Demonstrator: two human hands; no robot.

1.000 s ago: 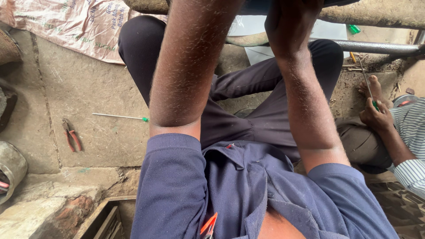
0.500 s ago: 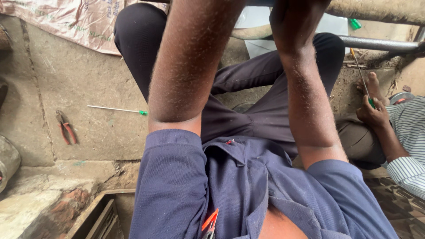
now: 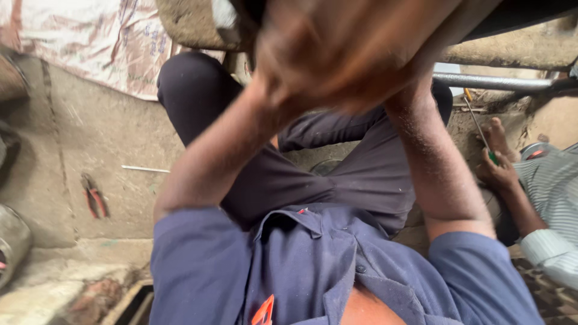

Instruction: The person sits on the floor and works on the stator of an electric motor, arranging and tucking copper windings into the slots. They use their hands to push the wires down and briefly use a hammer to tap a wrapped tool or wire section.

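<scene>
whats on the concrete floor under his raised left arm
Red-handled pliers and a thin rod lie on the concrete floor. The left arm covers the rod's right end. Both hands are blurred or out of view.

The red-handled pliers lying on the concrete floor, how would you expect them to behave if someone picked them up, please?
The red-handled pliers look like metal, so probably stiff and fairly heavy for their size. Lying flat on the concrete floor, they seem unlikely to roll. The coated handles should give decent grip, though their hinged halves may swing apart.

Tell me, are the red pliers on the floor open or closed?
Open slightly: the red pliers lie flat on the concrete floor, handles spread apart.
</scene>
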